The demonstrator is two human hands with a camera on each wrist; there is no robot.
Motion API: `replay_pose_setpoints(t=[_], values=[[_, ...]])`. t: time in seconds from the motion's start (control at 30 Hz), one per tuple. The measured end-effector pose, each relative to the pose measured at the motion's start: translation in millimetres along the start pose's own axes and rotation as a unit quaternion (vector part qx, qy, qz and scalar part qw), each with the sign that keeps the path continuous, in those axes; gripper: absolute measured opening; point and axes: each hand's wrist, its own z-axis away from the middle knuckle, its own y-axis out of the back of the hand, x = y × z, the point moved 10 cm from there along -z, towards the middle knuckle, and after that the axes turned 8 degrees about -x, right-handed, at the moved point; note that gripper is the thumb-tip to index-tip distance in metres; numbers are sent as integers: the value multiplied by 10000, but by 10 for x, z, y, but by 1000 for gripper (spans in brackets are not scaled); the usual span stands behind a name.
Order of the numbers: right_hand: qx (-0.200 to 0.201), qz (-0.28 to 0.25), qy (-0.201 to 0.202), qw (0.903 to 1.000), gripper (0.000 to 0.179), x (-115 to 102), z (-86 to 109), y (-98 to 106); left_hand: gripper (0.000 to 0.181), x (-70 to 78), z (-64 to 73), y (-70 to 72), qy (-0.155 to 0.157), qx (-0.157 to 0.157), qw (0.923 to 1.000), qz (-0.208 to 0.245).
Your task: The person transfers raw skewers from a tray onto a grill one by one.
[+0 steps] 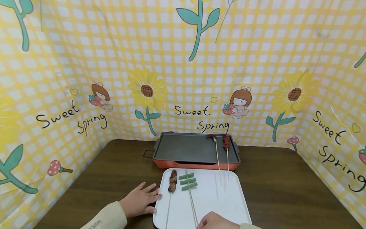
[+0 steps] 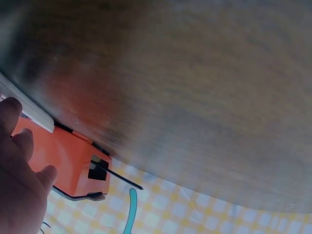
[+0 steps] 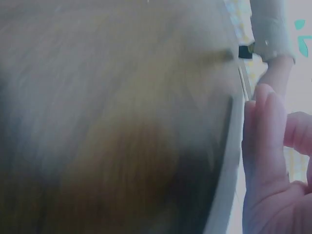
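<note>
On the white tray [image 1: 220, 203] lie a brown meat skewer [image 1: 172, 181] and, to its right, a skewer of green vegetable pieces [image 1: 188, 182]. My right hand [image 1: 215, 221], low at the tray's near side, pinches the lower end of the green skewer's stick. The right wrist view shows this hand [image 3: 278, 165] with fingers bent, the stick's end mostly hidden. Spread fingers of my left hand [image 1: 141, 198] rest at the tray's left rim, thumb below. In the left wrist view, that hand's fingertips overlap the tray's edge [image 2: 36, 114].
Behind the tray stands an orange grill with a dark flat plate [image 1: 186, 148]. On its right side lie a dark red meat skewer [image 1: 226, 143] and a skewer with a curled reddish piece [image 1: 212, 137], sticks overhanging the tray. A wire handle [image 1: 147, 154] juts left.
</note>
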Motion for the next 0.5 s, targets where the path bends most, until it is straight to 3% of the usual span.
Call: replay_pose_setpoints(t=[0.27, 0.5], values=[[439, -156, 218, 9987, 8, -25, 74, 276, 60, 27, 33, 61, -90, 79, 9999, -72], [523, -867, -217, 9946, 4, 31, -8, 294, 58, 26, 33, 57, -31, 9, 10000, 41]])
